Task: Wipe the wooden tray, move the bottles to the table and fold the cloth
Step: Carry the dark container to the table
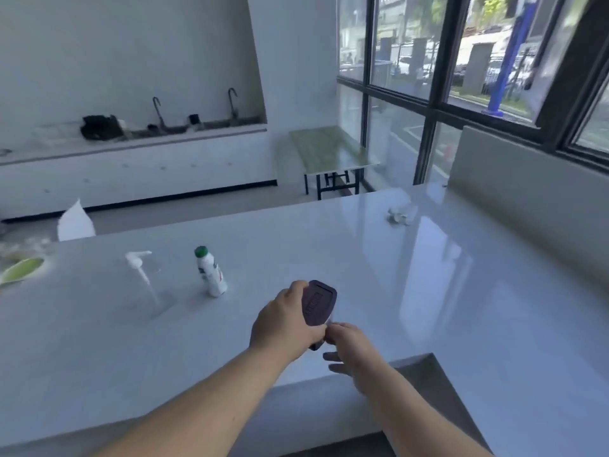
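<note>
My left hand (283, 324) grips a dark purple bottle (319, 303) just above the white table (428, 291), its flat cap facing me. My right hand (349, 347) touches the bottle's lower end with thumb and forefinger, the other fingers spread. A white bottle with a green cap (211, 272) stands on the table to the left. Farther left stands a clear pump bottle (143, 275) with a white pump head. The wooden tray and the cloth are out of view.
A crumpled white item (400, 216) lies at the table's far right. A green bowl (21, 270) sits at the left edge. Beyond are a sink counter (131, 140), a small green-topped table (333, 150) and large windows. The table's near edge has a notch (425, 364).
</note>
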The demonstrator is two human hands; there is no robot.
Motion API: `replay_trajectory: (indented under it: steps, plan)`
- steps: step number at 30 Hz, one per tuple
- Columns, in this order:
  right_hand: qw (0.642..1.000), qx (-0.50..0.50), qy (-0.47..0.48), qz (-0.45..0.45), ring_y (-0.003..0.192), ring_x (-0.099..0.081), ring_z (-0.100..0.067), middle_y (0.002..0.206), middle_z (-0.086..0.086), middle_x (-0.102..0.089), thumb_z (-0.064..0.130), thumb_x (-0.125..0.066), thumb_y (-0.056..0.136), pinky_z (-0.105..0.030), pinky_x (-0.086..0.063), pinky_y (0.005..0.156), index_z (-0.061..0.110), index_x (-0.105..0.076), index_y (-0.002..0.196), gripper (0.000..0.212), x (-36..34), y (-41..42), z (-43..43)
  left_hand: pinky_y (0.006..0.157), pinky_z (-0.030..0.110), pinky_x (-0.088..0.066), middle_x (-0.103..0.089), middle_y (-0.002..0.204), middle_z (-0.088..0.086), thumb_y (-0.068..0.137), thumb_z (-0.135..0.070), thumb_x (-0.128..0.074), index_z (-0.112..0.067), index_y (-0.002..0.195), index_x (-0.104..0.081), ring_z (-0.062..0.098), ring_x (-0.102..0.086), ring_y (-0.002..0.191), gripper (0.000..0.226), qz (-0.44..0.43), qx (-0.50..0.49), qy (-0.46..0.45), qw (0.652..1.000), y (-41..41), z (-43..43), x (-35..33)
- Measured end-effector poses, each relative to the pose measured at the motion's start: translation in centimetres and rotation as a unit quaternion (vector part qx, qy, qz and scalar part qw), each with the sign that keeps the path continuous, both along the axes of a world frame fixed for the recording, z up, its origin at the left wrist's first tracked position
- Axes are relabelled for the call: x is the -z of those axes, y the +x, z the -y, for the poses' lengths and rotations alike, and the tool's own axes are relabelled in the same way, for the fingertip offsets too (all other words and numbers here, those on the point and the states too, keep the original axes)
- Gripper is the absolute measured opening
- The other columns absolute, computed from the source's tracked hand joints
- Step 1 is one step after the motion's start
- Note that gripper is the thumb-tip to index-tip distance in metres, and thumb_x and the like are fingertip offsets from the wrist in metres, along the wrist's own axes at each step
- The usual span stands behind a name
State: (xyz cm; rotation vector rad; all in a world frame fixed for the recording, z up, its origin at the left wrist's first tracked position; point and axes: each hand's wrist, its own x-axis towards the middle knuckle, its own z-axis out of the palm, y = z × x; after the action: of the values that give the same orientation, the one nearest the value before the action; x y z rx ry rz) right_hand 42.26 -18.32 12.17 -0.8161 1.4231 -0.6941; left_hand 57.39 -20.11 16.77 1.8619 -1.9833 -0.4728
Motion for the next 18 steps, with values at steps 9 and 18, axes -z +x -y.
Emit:
replay_trajectory:
  steps: [9, 18]
  plan:
    - [0.993, -0.118, 0.005, 0.021, 0.104, -0.071, -0.025, 0.111, 0.003, -0.070, 0.037, -0.060, 0.074, -0.040, -0.058, 0.089, 0.021, -0.072, 0.112, 0.043, 2.6, 9.8, 13.1, 0.078, 0.034, -0.053, -0.062, 0.128, -0.014, 0.060, -0.073, -0.067, -0.040, 0.139, -0.042, 0.020, -0.064, 0.106, 0.089, 0.006, -0.124, 0.022, 0.992, 9.4, 9.2, 1.8]
    - [0.982, -0.183, 0.052, 0.016, 0.102, -0.071, -0.023, 0.108, 0.004, -0.068, 0.026, -0.058, 0.090, -0.039, -0.058, 0.089, 0.023, -0.071, 0.109, 0.023, 5.7, 13.2, 26.7, 0.082, 0.037, -0.056, -0.063, 0.129, -0.010, 0.069, -0.067, -0.076, -0.040, 0.142, -0.042, 0.022, -0.065, 0.108, 0.085, 0.005, -0.217, 0.060, 0.974, 12.5, 20.3, 5.2]
